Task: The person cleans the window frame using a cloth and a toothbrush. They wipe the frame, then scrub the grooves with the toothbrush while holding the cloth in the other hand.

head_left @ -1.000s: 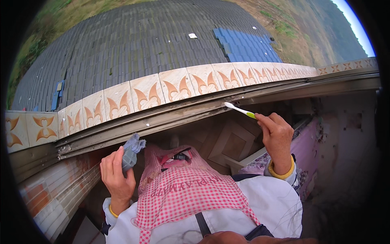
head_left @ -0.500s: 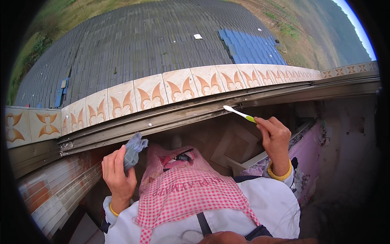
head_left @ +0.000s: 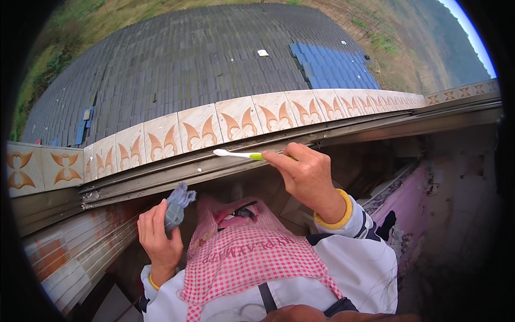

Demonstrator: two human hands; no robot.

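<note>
Pinched in my right hand [head_left: 307, 174] is a white and green toothbrush [head_left: 236, 154], its head pointing left. The brush lies over the metal window track [head_left: 177, 174]; whether the bristles touch it I cannot tell. My left hand [head_left: 159, 236] is closed around a grey-blue cloth [head_left: 177, 206], bunched up with a frayed top end, just on the near side of the track. A small white bit [head_left: 199, 170] lies on the track between the two hands.
Beyond the track runs a ledge of cream tiles [head_left: 240, 119] with orange patterns. Outside is a dark tiled roof [head_left: 177, 59] with a blue patch [head_left: 332, 64]. My red-checked apron [head_left: 252, 257] has an open front pocket [head_left: 237, 212]. A pink surface [head_left: 405, 198] stands at the right.
My right hand has moved left with the toothbrush, which now lies further left over the track. The left hand with the cloth has shifted very little.
</note>
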